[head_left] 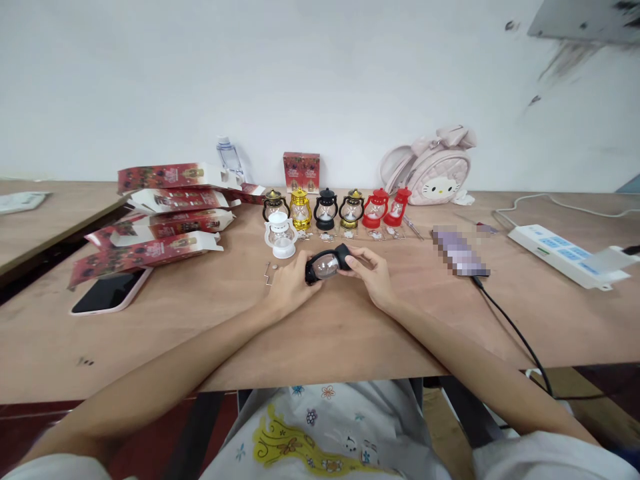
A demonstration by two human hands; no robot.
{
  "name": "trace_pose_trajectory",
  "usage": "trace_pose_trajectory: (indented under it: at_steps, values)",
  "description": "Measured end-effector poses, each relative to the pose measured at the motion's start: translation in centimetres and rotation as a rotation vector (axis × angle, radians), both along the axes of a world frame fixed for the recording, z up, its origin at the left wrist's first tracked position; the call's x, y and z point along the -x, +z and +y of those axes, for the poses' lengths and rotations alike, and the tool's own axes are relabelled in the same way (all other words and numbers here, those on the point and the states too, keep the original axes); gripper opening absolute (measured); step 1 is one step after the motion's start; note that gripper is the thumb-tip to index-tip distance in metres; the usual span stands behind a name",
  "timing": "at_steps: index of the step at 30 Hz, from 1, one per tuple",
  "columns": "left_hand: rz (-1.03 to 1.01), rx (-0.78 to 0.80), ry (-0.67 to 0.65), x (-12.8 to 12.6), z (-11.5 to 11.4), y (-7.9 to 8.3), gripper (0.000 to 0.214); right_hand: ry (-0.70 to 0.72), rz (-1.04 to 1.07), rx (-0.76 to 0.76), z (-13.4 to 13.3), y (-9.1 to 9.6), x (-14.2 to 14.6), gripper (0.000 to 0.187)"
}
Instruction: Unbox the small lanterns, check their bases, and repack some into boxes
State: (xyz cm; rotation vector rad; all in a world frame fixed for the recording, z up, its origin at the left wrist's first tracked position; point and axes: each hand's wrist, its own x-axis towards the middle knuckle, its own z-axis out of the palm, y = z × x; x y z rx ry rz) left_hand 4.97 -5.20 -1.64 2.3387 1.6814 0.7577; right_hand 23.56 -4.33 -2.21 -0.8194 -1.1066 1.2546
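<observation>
A small black lantern [327,266] with a clear globe lies sideways between my two hands, just above the table. My left hand [291,283] is closed around its left end. At the other end, the fingers and thumb of my right hand [371,275] pinch the black part. Just beyond my left hand stands a white lantern [283,239]. Behind it is a row of several upright lanterns, among them a gold one [301,212], a black one [327,212] and a red one [376,211]. Bent wire pieces [327,236] lie in front of the row.
Flattened red boxes [165,247] are piled at left, over a phone [113,293]. Against the wall stand a bottle [230,157], an upright red box [302,172] and a pink bag [440,177]. To the right lie a blurred-out phone [459,251] with a cable and a power strip [560,253].
</observation>
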Motion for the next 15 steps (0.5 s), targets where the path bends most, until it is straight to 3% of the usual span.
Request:
trace_pose_trajectory:
  at_steps: [15]
  values:
    - [0.04, -0.077, -0.018, 0.12, -0.09, -0.27, 0.045, -0.024, -0.026, 0.024, 0.02, 0.18, -0.09, 0.035]
